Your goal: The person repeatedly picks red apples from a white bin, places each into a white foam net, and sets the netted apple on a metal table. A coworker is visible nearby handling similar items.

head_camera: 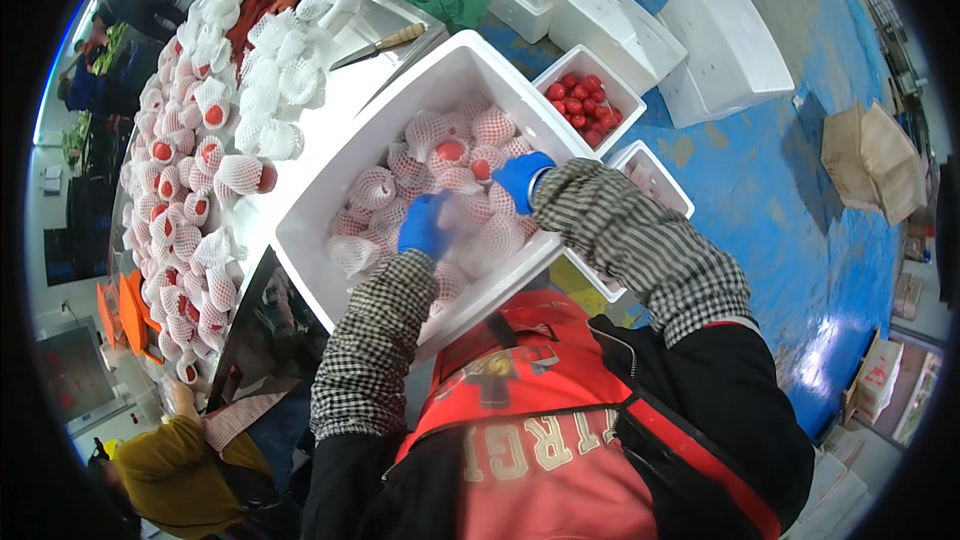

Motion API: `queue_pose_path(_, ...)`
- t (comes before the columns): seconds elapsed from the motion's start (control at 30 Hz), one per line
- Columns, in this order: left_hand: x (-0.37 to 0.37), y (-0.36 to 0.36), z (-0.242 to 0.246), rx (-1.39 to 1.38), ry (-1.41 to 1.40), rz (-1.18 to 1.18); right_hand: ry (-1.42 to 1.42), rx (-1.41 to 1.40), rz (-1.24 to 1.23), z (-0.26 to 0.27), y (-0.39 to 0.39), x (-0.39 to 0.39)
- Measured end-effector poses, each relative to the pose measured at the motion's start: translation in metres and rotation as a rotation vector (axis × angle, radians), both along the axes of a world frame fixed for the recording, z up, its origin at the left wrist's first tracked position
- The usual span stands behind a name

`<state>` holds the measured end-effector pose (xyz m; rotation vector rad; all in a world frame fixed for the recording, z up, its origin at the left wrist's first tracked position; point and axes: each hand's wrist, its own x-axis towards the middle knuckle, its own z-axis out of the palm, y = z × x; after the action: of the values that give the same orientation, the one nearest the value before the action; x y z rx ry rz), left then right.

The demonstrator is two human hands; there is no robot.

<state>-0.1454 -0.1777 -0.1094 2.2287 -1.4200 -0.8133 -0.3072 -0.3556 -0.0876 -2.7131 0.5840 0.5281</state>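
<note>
A large white foam box point(315, 199) stands tilted before me, its bottom layered with red round fruit in white foam-net sleeves point(373, 187). Over the near left part of this fruit is my left hand point(424, 226), in a blue glove. A pale motion blur beside its fingers hides whether it holds anything. On the right side of the box my right hand point(523, 178), also gloved in blue, reaches down with its fingertips at a netted fruit point(484, 163). Its grip is hidden by the glove.
A white table point(300, 120) at left bears many netted fruits point(169, 187), loose foam nets point(274, 67) and a wooden-handled knife point(379, 45). At right are a smaller foam box of bare red fruit point(583, 105) and stacked foam boxes point(724, 52). Another person point(176, 465) is at lower left.
</note>
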Motion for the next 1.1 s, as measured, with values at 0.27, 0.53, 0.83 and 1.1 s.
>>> queue_pose_path(0.27,0.010,0.034,0.013,-0.099,0.478,0.261,0.200,-0.006,0.230,-0.022,-0.013,0.025)
queue_pose_path(0.53,-0.010,0.038,0.106,-0.556,0.356,0.101,-0.161,1.565,-0.913,0.073,0.013,0.019)
queue_pose_path(0.83,-0.013,0.036,0.091,-0.584,0.764,0.829,-0.502,0.944,-0.558,0.094,0.094,0.032)
queue_pose_path(1.1,-0.016,0.045,0.074,-0.733,0.626,0.821,-0.841,1.070,-0.517,0.075,0.113,0.036)
